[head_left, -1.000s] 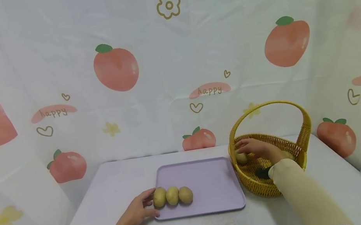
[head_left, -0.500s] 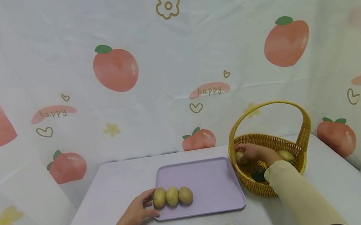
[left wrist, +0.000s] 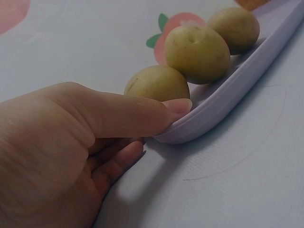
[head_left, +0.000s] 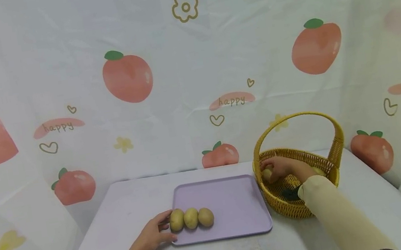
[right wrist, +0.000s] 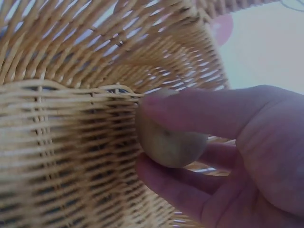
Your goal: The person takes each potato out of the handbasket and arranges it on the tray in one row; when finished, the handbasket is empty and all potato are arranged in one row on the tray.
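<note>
In the basket (head_left: pixel 290 211) at the right, my right hand (head_left: pixel 286 168) holds a potato (right wrist: pixel 173 142) between thumb and fingers, near the left inner wall. My left hand (head_left: pixel 152 234) is at the left edge of the lilac tray (head_left: pixel 237 206). Its thumb lies over the rim at the near corner, with the other fingers curled along the outside, as the left wrist view shows. Three potatoes stand in a row on the tray's left part: one potato (head_left: pixel 176 220) beside my left hand, a middle potato (head_left: pixel 191 218) and a right-hand potato (head_left: pixel 206 217).
Another potato (head_left: pixel 318 171) lies in the basket's right side, partly behind my right wrist. The basket's tall arched handle (head_left: pixel 293 116) rises over my right hand. Tray and basket stand close together on the white table (head_left: pixel 141 200). A printed curtain (head_left: pixel 186 136) hangs behind.
Inside the basket, my right hand has settled down round the potato, its fingers closing on it. My left hand and the three potatoes on the tray have stayed put.
</note>
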{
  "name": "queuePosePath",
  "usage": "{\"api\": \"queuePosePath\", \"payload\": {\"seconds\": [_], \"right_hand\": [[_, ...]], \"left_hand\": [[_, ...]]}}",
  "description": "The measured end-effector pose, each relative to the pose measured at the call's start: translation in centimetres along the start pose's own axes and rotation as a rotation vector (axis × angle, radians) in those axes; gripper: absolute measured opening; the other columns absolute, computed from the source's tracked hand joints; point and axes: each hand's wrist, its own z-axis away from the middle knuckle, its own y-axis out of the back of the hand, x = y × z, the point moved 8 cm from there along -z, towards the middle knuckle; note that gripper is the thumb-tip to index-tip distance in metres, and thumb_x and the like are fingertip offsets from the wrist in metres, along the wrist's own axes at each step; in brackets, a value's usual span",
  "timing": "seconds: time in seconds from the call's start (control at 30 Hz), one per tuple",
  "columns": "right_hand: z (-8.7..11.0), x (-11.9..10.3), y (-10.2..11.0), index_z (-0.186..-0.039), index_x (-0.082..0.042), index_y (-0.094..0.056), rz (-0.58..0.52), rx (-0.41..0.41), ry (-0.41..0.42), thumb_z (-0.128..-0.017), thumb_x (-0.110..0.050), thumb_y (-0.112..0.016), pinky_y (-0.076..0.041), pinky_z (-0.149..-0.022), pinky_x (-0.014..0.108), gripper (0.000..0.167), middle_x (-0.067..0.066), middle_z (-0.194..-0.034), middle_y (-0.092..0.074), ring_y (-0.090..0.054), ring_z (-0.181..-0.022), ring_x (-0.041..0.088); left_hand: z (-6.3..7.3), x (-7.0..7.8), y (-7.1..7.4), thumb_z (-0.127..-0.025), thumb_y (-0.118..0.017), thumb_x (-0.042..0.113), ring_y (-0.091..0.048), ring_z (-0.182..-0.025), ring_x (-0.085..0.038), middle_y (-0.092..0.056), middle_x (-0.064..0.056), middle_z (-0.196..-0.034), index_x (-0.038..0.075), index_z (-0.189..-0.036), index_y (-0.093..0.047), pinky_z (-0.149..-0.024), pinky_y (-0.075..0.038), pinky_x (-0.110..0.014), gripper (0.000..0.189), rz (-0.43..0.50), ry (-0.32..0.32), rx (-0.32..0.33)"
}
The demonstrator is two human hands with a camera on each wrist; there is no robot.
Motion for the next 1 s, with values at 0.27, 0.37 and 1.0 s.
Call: {"api": "queuePosePath", "payload": {"seconds": [0.27,0.37,1.0], "right_hand": [[1.7,-0.3,0.8,-0.124,-0.003,-0.061,-0.032,-0.014,-0.026,-0.076,0.0,-0.073,-0.056,-0.062,0.042,0.05,0.013,-0.106,-0.055,-0.055,-0.078,0.023],[2.3,-0.8,1.2,-0.122,-0.005,-0.063,0.031,0.024,0.025,-0.074,-0.005,-0.077,-0.053,-0.064,0.038,0.05,0.012,-0.108,-0.058,-0.054,-0.079,0.021],[7.6,-7.5,-0.5,-0.116,-0.013,-0.063,0.073,0.26,0.235,-0.073,-0.019,-0.082,-0.048,-0.062,0.031,0.047,0.002,-0.096,-0.058,-0.053,-0.081,0.019]], "left_hand": [[-0.1,-0.3,0.1,-0.072,-0.083,0.009,-0.055,-0.114,-0.043,-0.05,-0.03,-0.133,-0.01,-0.14,-0.041,-0.1,-0.044,-0.053,0.082,-0.01,-0.002,0.006],[-0.1,-0.5,0.1,-0.072,-0.083,0.01,-0.055,-0.114,-0.044,-0.05,-0.03,-0.133,-0.01,-0.14,-0.041,-0.1,-0.044,-0.053,0.083,-0.02,0.0,0.005],[-0.3,-0.6,0.0,-0.071,-0.085,0.013,-0.056,-0.114,-0.043,-0.052,-0.029,-0.131,-0.009,-0.14,-0.042,-0.099,-0.046,-0.051,0.084,-0.036,-0.009,0.002]]}}
